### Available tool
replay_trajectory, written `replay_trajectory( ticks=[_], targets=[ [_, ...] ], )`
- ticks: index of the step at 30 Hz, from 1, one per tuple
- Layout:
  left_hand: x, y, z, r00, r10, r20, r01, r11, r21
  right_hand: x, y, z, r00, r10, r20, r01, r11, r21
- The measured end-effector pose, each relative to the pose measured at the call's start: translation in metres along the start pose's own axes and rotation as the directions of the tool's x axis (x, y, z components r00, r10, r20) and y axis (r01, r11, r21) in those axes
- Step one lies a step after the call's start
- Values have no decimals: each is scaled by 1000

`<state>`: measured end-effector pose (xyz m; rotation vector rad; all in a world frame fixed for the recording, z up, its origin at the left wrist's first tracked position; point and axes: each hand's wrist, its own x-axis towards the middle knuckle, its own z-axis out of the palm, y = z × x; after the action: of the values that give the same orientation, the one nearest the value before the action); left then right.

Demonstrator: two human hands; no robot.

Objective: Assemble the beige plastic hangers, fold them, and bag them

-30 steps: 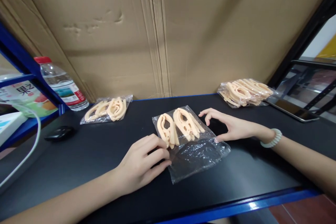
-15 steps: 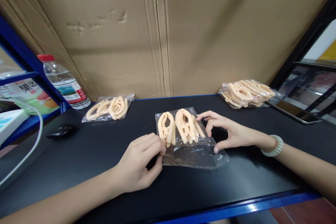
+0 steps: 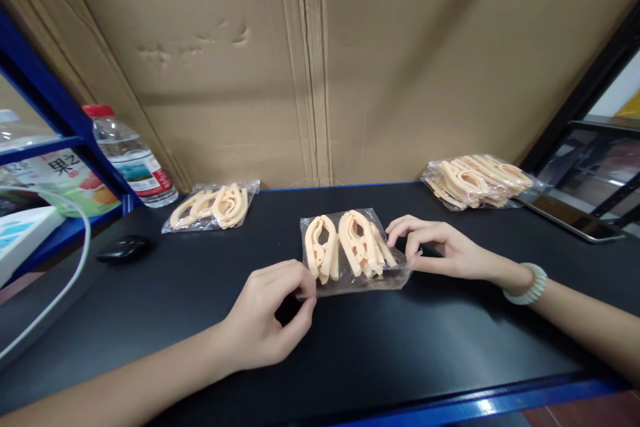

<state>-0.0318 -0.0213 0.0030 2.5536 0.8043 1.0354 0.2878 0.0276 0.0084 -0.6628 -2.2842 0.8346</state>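
Note:
A clear plastic bag (image 3: 350, 285) lies flat on the black table between my hands, with folded cream plastic hangers (image 3: 357, 243) inside. At its lower left corner, my left hand (image 3: 273, 313) is closed, thumb and fingers pinching the bag's edge. My right hand (image 3: 440, 247), with a pale beaded band on the wrist, is at the bag's right edge, thumb and forefinger together on the plastic at the lower right corner.
A bagged set of hangers (image 3: 213, 207) lies back left, and a stack of bagged ones (image 3: 475, 180) back right beside a tablet (image 3: 570, 217). A water bottle (image 3: 137, 163), black mouse (image 3: 123, 249) and white cable (image 3: 75, 287) are at left. Cardboard (image 3: 225, 80) stands behind.
The bag's loose near flap has been folded under or back, so the bag looks shorter. My right thumb has moved up and closed toward the fingers. The view has shifted slightly.

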Motion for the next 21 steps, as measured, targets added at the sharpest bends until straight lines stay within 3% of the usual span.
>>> replay_trajectory(
  ticks=[6, 12, 15, 18, 21],
  targets=[
    [2, 2, -1, 967, -252, -29, 243, 956, -167, 0, 6, 6, 990, 130, -51, -117, 971, 207],
    [2, -5, 1, 865, -501, -4, 467, 809, -357, 0, 11, 14, 934, 338, -112, -270, 878, 395],
    [2, -9, 3, 840, -542, 13, 500, 765, -405, 2, 8, 18, 919, 362, -155, -256, 849, 463],
    [3, -11, 4, 846, -533, 9, 495, 780, -382, 3, 7, 19, 928, 322, -186, -198, 851, 486],
    [4, -11, 4, 856, -517, 0, 488, 809, -328, 3, 7, 19, 941, 289, -176, -197, 892, 407]
  ],
)
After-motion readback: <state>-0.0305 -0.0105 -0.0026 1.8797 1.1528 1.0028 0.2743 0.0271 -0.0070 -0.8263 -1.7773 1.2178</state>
